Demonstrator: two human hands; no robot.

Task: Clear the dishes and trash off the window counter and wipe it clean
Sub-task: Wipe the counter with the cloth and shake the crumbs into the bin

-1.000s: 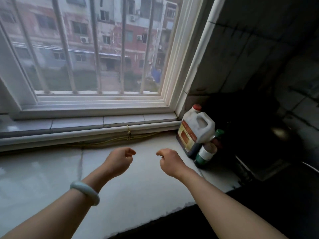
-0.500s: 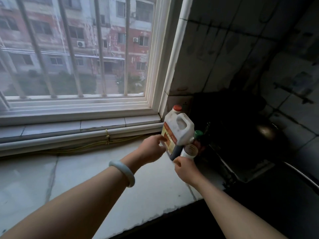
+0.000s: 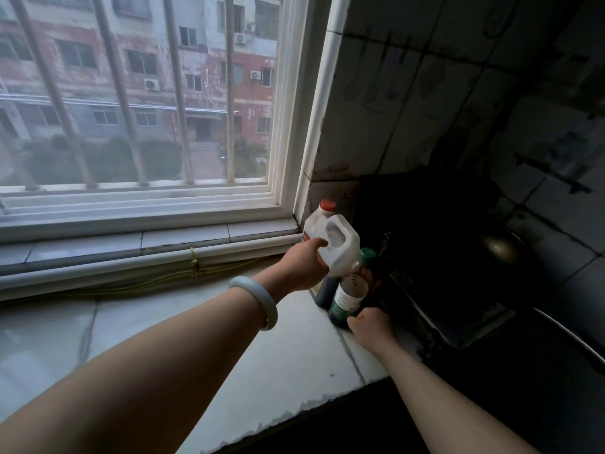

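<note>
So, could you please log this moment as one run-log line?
left hand: grips white jug | right hand: holds green-labelled jar at base | site: counter, right end

One wide-angle view comes from the person's head, facing forward and down over the tabletop (image 3: 248,348) toward its far right corner, where the window (image 3: 147,126) meets the dark tiled wall (image 3: 425,103). Both forearms enter from the bottom edge, close to the lens. The left hand (image 3: 302,268), gripping the white jug (image 3: 343,257), and the right hand (image 3: 368,324), holding the base of the jar (image 3: 348,296), lie just right of centre, at arm's reach. The window fills the upper left, its bars (image 3: 177,93) leaning under the wide lens.
</note>
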